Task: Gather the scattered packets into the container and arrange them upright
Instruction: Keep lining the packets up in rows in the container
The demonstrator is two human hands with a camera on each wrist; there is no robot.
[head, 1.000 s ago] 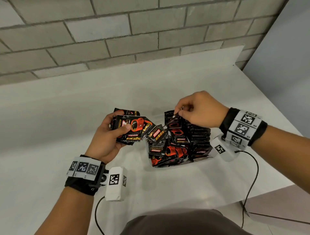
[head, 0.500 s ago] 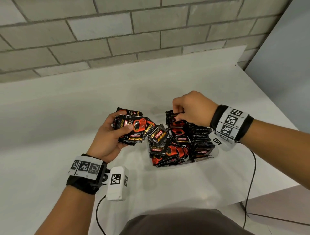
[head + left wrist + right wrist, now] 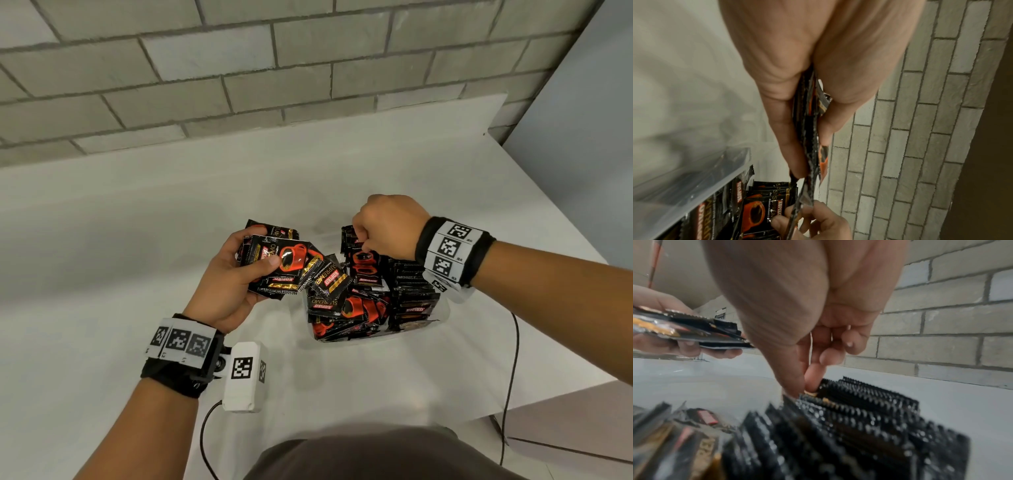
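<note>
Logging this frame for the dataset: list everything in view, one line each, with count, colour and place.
Held packets: a fanned handful, count unclear, black with red cup print, in the left hand.
Container: one, clear plastic, on the table right of centre.
Packets in container: many, black and red; upright row on its right side, jumbled on its left.
Table: one, white, against the wall.
Brick wall: grey, behind the table.
Left hand: grips the handful.
Right hand: pinches a packet top at the row's far end.
</note>
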